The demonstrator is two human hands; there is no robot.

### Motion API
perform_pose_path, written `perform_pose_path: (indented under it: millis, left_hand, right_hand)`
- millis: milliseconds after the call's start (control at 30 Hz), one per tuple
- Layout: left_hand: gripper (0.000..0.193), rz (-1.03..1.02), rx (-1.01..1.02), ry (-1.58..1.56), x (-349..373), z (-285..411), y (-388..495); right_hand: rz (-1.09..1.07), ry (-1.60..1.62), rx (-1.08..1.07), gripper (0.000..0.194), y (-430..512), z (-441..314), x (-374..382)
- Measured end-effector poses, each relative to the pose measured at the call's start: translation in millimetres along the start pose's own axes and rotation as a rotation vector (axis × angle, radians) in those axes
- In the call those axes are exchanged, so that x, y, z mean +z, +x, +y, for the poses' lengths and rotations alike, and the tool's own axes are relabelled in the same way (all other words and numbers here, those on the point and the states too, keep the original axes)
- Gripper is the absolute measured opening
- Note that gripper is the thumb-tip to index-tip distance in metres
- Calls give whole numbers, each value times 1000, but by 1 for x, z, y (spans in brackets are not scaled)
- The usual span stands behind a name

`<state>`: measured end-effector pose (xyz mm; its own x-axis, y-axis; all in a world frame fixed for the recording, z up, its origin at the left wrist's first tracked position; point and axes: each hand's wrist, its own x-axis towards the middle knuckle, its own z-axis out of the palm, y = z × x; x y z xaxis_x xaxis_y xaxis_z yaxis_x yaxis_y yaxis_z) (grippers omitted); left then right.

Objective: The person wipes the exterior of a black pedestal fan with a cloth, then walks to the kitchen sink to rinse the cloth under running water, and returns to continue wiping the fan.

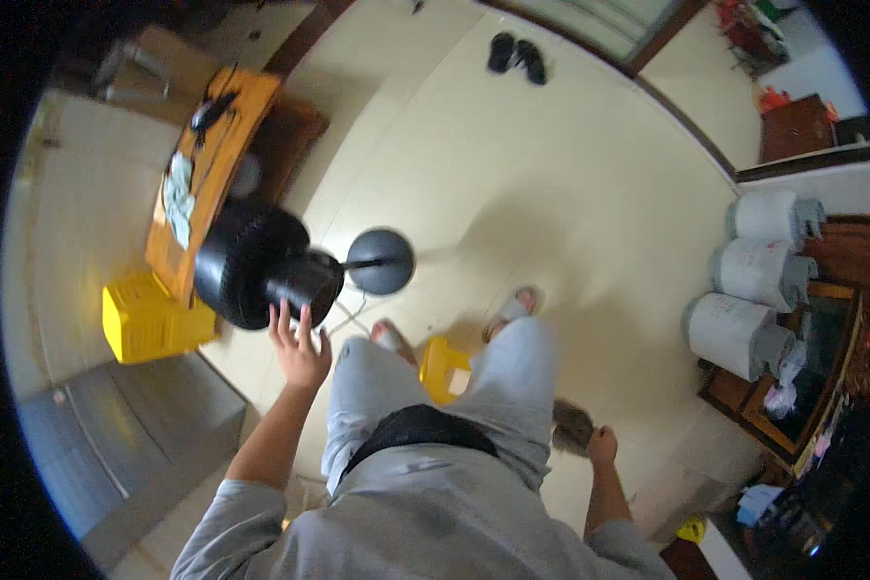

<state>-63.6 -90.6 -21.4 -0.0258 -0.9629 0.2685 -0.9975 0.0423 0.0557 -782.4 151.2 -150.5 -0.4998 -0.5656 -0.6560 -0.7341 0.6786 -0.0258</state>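
Observation:
On the left stands a black pedestal fan (250, 264), its motor housing turned towards me and its round base (380, 279) flat on the floor. My left hand (301, 355) reaches up to the housing with fingers spread. The fingertips overlap the housing's near edge; whether they press on it I cannot tell. Low at my right side, my right hand (603, 444) is closed around one end of a dark brown object (572, 426). That object is blurred, perhaps a brush or a cloth.
A wooden bench (217, 174) with a pale cloth (180, 199) is beyond the fan, near a yellow crate (152, 319). A yellow stool (444, 370) shows between my legs. Wrapped white rolls (736, 337) line the right side. Black slippers (517, 58) lie far ahead.

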Motion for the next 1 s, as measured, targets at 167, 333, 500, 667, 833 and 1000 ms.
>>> perform_pose_path:
  millis: [167,333,500,667,833,1000]
  left_hand:
    - [100,-599,-214,-46,-91,20,30]
    - [101,-834,-202,53,-104,55,93]
    - [96,-937,36,-100,-65,145,186]
    - [96,-1131,98,-270,-1,249,301]
    - [86,-1288,155,-161,79,302,424]
    - [81,-1371,16,6,139,315,567]
  right_hand:
    - [-32,101,160,32,-26,79,-23]
    - [119,351,203,39,-36,88,-84]
    - [359,639,132,41,-36,56,-193]
    - [332,1032,401,45,50,44,-245]
    - [273,661,409,45,156,44,-265]
    - [185,585,475,46,226,38,-330]
